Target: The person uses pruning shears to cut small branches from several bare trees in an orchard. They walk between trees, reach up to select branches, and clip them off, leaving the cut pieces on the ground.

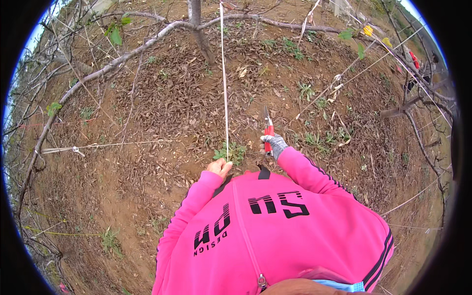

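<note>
My left hand [220,167], bare, is closed on the lower end of a white cord [224,81] that runs taut up to the top of the view, crossing a tree branch [158,35]. In my right hand [274,144], which wears a grey fingerless glove, are red-handled pruning shears [269,131], their blades pointing away from me. A leafy green weed [236,153] grows on the ground just beyond my left hand. Whether the shears' blades are apart is too small to tell.
A tree trunk [201,40] rises at the top centre. Tied cords stretch at left [99,145] and right [354,73]. Bare branches [420,132] arch along both sides. Dry leaves cover the brown soil. Another person [415,61] is at the far upper right.
</note>
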{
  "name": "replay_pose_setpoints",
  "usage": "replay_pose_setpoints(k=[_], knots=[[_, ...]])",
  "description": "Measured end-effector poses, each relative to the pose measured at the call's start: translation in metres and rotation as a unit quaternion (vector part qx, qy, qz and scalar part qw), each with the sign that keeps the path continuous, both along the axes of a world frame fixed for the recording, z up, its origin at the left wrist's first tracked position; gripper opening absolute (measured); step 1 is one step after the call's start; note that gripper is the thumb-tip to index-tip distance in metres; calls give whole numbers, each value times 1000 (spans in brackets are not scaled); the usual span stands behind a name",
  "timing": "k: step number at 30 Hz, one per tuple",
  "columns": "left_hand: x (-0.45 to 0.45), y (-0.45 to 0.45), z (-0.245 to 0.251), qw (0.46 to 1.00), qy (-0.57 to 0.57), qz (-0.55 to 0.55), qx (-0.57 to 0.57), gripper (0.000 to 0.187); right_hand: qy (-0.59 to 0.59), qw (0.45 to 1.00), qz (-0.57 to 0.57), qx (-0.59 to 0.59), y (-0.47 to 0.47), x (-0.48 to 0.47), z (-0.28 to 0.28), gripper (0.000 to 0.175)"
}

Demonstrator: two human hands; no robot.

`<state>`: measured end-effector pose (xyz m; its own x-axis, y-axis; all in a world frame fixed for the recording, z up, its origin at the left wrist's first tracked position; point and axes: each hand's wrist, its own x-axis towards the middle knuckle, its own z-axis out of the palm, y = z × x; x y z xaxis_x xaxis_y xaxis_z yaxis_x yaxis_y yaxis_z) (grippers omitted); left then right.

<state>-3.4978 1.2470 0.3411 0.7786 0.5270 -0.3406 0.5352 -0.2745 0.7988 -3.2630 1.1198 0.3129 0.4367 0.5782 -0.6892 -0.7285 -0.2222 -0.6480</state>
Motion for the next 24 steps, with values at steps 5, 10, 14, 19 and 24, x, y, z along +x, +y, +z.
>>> replay_pose_setpoints(k=[5,10,14,19,24], knots=[[22,-5,-4,997,21,-71,25,34,10,995,-90,-28,-41,13,-18,32],[28,-7,-4,991,-69,-110,38,32,51,993,-97,-34,-62,8,-30,30],[23,-3,-2,992,-52,-114,2,27,28,992,-115,-38,-61,0,-28,33],[-20,10,-21,987,-93,-91,-91,11,26,994,-106,-27,-48,-28,-25,29],[-129,32,-48,992,-124,-10,-36,20,-33,996,-80,-25,-9,-93,-25,28]])
